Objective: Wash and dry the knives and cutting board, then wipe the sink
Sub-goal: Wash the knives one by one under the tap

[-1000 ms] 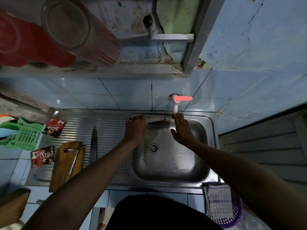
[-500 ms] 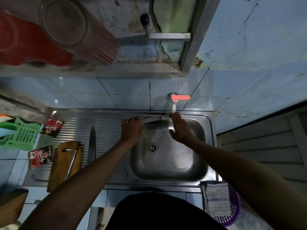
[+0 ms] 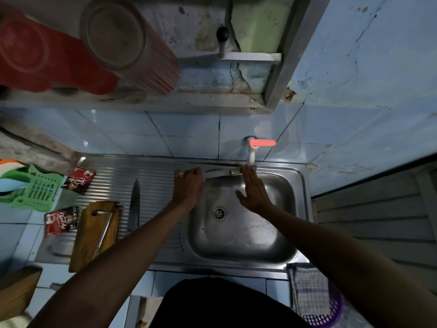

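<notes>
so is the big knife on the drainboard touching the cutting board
Apart. The head view shows a strip of ribbed drainboard between the knife and the cutting board.

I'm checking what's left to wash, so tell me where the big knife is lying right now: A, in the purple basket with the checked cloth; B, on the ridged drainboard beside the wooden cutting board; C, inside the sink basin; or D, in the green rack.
B: the big knife lies flat on the ridged drainboard, just right of the wooden cutting board.
</notes>
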